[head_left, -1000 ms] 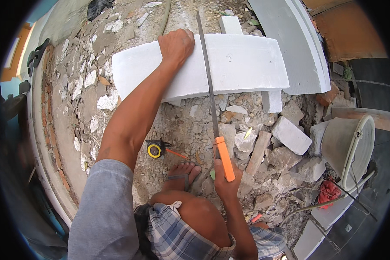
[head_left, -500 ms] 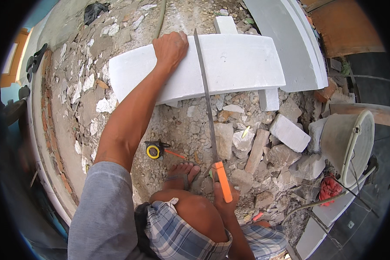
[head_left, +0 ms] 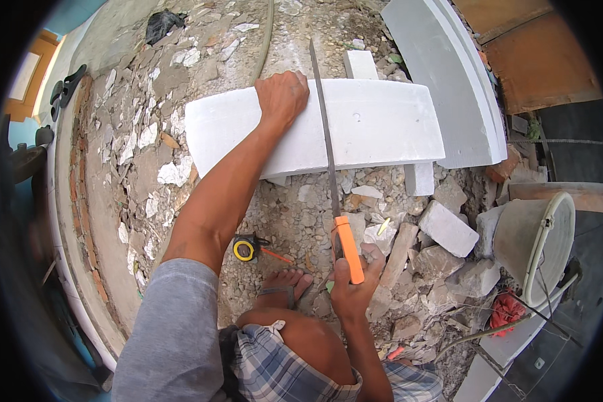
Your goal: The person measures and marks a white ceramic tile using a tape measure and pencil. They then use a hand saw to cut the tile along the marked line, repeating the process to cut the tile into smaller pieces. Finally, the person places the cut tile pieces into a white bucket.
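A long white lightweight block (head_left: 388,124) lies crosswise in front of me, raised on smaller white blocks, one of them a support block (head_left: 419,179) jutting out under its right part. My left hand (head_left: 283,99) is closed over the block's far edge, just left of the saw. My right hand (head_left: 356,288) grips the orange handle of a handsaw (head_left: 347,248). The saw's narrow dark blade crosses the block from near to far, its tip reaching past the far edge. How deep the blade sits in the block I cannot tell.
A yellow-and-black tape measure (head_left: 245,248) lies by my foot, next to an orange stick (head_left: 276,256). Broken bricks and rubble (head_left: 435,258) cover the right side. Beyond them stand a pale bucket (head_left: 529,248) and large white slabs (head_left: 442,87). A hose (head_left: 264,40) runs at the back.
My right hand has pushed the saw forward, so its handle is closer to the block and more tip shows beyond. My left hand stays on the block. The whole view has shifted slightly.
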Available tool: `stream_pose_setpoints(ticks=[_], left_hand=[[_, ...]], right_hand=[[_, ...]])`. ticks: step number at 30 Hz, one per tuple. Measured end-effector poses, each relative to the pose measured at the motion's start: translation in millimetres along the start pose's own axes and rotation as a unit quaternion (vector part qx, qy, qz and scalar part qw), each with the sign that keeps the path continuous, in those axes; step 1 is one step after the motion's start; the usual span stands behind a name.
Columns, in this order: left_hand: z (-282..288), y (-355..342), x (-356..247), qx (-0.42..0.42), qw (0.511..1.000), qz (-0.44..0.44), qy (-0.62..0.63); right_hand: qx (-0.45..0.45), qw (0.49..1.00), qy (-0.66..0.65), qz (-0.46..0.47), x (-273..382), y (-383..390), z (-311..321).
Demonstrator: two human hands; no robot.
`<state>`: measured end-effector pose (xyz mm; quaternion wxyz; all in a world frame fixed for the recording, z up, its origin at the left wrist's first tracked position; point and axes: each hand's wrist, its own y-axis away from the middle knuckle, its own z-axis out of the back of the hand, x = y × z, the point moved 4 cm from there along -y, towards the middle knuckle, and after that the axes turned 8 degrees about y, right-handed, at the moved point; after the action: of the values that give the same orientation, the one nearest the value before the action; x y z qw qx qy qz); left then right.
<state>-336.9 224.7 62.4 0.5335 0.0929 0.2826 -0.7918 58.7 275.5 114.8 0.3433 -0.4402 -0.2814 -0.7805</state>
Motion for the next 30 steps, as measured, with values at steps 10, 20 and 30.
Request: stream_pose_setpoints(ticks=[10,20,30], left_hand=[[-5,7,0,-0.001,1.0,0.013,0.006],[1,12,10,-0.003,1.0,0.0,0.017],[-3,11,1,-0.006,1.0,0.019,-0.001]], right_hand=[[0.036,0.996,0.079,-0.037,-33,125,63],[0.068,0.996,0.045,-0.02,3,28,19],[0.09,0.994,0.052,-0.047,37,-36,4]])
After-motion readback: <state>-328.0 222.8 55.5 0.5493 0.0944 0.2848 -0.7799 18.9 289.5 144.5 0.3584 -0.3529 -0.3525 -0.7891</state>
